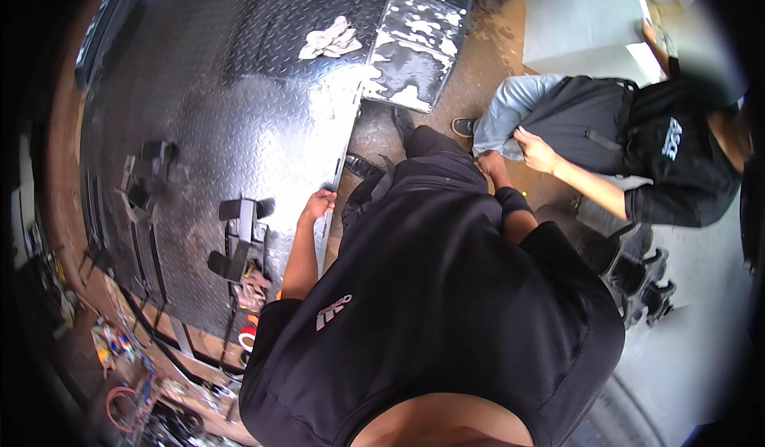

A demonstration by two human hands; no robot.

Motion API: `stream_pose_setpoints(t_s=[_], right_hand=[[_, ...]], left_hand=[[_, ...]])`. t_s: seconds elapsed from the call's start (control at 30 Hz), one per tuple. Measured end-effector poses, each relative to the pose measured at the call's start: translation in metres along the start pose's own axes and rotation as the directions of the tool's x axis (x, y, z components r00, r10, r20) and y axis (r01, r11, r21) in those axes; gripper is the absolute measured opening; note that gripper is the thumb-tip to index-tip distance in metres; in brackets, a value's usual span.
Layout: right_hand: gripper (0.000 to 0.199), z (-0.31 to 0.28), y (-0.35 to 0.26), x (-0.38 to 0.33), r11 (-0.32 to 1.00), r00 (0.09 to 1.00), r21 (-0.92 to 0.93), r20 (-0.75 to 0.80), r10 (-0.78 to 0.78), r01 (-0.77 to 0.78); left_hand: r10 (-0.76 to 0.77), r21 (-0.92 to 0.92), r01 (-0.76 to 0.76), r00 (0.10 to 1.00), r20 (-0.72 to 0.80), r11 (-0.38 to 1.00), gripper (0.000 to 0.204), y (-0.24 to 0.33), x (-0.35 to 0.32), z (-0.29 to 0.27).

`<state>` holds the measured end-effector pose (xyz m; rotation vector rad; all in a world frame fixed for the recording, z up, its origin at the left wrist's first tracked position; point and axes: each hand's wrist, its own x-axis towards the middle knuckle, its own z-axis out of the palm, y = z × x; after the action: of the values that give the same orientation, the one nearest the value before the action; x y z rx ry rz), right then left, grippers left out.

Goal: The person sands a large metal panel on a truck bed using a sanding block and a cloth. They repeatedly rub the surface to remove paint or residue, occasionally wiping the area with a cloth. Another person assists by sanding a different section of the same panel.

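Note:
My left hand is loosely closed at the edge of a dark diamond-plate metal surface, with no object showing in it. My right hand hangs beside my right thigh with its fingers curled in. Too little of it shows to make out anything in its grasp. Close to that hand is a co-worker's hand, held over their light blue trousers. On the metal surface, nearest to my left forearm, stands a black and silver bracket-like piece. A pair of pinkish work gloves lies just past it.
White gloves lie on the far part of the metal surface. Beside them is a worn black panel with white patches. The co-worker stands close on my right, near a large white box. Black metal parts are behind my right arm.

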<state>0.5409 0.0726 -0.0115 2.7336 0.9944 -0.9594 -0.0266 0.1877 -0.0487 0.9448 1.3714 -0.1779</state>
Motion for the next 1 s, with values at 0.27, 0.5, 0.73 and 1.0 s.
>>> stream_pose_setpoints(t_s=[0.27,0.5,0.73,1.0], right_hand=[[0.038,0.004,0.027,-0.121,0.951,0.98,0.279,-0.104,0.169,-0.134],[0.029,-0.025,0.027,-0.068,0.92,0.976,0.341,-0.025,0.215,-0.194],[0.023,-0.076,-0.033,-0.001,0.802,0.994,0.596,0.065,-0.091,0.035],[0.016,-0.031,-0.037,0.013,0.761,0.981,0.62,-0.12,-0.15,0.192]], left_hand=[[0.235,0.153,-0.24,0.971,0.052,0.959,0.024,0.091,0.041,-0.045],[0.249,-0.055,-0.259,0.958,-0.145,0.964,0.025,0.119,0.042,-0.088],[0.244,-0.21,-0.306,0.929,-0.278,0.929,0.022,0.054,0.028,-0.043],[0.189,-0.376,-0.226,0.973,-0.132,0.898,0.019,-0.025,0.006,0.065]])
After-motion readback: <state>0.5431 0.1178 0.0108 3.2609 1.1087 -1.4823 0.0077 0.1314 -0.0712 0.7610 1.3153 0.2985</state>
